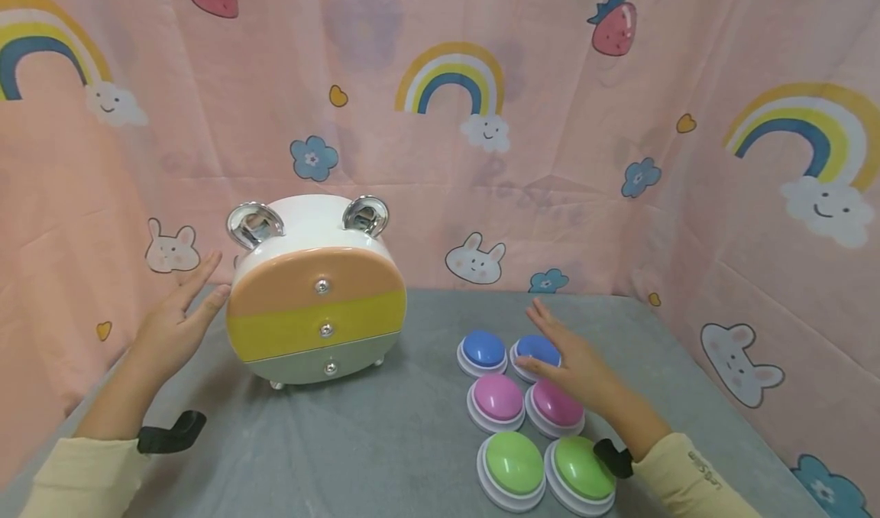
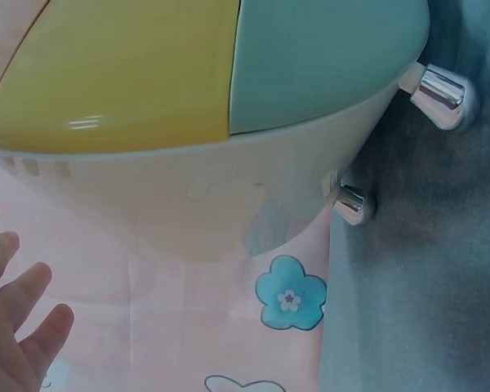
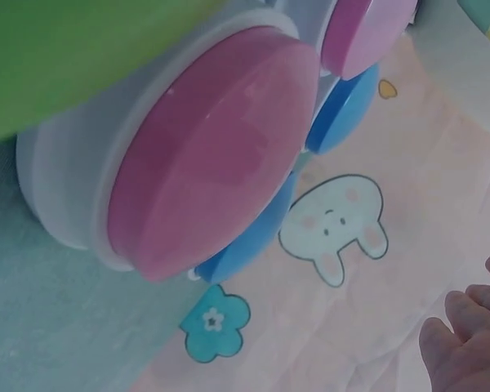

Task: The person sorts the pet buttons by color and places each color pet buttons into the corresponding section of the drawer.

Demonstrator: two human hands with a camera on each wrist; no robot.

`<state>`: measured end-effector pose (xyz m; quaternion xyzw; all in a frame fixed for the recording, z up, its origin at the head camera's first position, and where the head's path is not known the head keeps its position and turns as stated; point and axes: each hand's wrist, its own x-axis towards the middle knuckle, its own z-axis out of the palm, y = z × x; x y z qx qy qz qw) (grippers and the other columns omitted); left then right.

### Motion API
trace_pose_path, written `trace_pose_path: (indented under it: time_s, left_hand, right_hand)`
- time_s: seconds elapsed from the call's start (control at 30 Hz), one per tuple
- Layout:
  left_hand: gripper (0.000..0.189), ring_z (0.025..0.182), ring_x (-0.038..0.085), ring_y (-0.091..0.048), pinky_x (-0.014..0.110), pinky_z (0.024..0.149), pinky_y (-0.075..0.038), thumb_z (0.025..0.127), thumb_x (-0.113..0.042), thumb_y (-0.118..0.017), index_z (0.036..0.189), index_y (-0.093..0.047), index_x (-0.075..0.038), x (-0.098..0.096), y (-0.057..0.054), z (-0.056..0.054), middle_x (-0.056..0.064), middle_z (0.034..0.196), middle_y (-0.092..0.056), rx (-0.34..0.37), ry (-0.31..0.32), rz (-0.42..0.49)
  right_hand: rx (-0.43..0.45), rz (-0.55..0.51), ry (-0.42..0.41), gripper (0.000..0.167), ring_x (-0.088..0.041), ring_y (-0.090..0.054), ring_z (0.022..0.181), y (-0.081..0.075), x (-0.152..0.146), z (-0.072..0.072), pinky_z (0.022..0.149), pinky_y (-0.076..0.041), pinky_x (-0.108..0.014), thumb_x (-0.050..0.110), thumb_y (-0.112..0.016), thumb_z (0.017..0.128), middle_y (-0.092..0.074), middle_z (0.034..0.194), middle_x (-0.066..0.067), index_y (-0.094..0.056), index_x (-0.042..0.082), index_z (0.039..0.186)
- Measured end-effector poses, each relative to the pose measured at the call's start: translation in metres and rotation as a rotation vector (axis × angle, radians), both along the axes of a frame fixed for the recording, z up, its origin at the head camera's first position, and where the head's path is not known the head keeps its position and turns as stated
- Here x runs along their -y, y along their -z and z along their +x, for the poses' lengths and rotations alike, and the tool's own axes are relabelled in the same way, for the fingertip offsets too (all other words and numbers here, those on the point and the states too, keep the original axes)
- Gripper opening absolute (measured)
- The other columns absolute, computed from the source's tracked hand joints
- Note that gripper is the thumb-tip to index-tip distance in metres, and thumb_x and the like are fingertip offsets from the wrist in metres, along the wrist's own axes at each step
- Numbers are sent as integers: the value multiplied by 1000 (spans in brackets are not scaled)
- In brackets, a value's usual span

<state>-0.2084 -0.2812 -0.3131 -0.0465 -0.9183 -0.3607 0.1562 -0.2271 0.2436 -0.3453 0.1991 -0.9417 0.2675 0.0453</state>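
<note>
A small round-fronted drawer box (image 1: pixel 316 315) with orange, yellow and grey-green drawers stands left of the middle, each drawer with a silver knob. Beside its left side is my left hand (image 1: pixel 175 323), fingers spread, thumb tip right at the edge in the head view. The left wrist view has those fingers (image 2: pixel 24 298) below the box's white side. My right hand (image 1: pixel 577 361), fingers extended and holding nothing, hovers above the right column of push buttons, overlapping the blue button (image 1: pixel 539 350) and near the pink button (image 1: pixel 557 405). The right wrist view has its fingers (image 3: pixel 465 318) clear of the pink dome (image 3: pixel 216 155).
Six domed buttons would exceed counting, so several stand in two columns: another blue button (image 1: pixel 483 348), a pink button (image 1: pixel 498 397) and green buttons (image 1: pixel 514 463) nearest me. A grey cloth (image 1: pixel 385 441) covers the table. Pink patterned curtains (image 1: pixel 550 189) enclose the back and sides.
</note>
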Motion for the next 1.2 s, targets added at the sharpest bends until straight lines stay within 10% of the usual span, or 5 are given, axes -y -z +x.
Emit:
trace_pose_path:
  time_s: [1.2]
  left_hand:
    - [54,143,57,-26,85,96,-28,106,-43,-38,156,-16,-48,-15,-7,10,9,167,-17,-17,23,148]
  right_hand:
    - [6,-124,-126,78,-41,-23,151,-5,43,14,114,-25,-72,43,-66,93,-13,168,0,-28,23,159]
